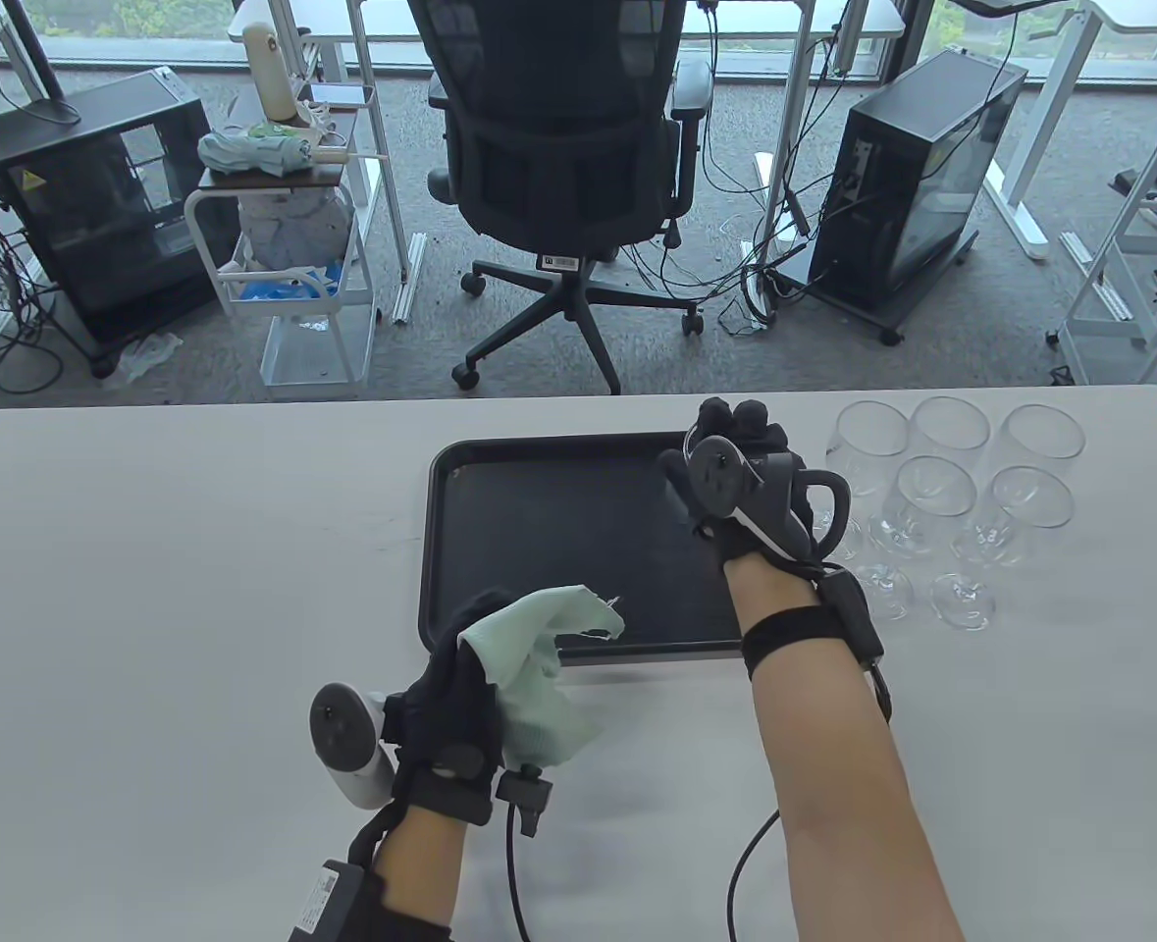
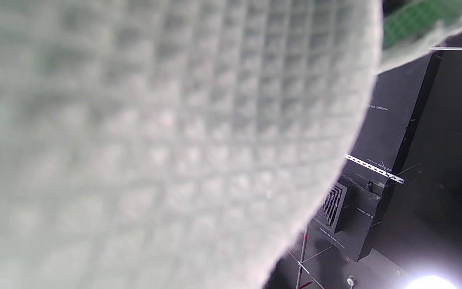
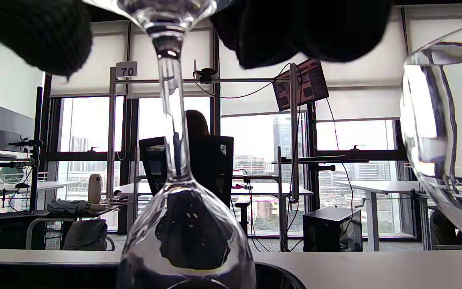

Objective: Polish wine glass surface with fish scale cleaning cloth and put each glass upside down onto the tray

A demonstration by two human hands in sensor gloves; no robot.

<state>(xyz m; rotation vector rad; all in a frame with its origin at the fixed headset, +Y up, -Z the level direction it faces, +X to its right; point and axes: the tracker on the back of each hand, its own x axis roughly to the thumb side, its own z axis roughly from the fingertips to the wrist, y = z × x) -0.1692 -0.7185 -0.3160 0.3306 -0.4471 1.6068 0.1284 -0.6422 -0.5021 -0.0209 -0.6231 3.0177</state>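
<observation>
Right hand (image 1: 745,471) gripped an inverted glass (image 3: 183,224) by its foot at the tray's (image 1: 460,608) 2 o'clock corner, rim apparently on the tray. Left hand (image 1: 450,706) clutched the cloth (image 1: 539,677) at 6. Five glasses (image 1: 961,481) stood upright at 3, apparently unpolished.

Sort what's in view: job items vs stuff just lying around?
Job: cleaning cloth in left hand; inverted wine glass held by right hand over tray; five upright glasses.
Lying about: office chair; computer towers; cart.
</observation>
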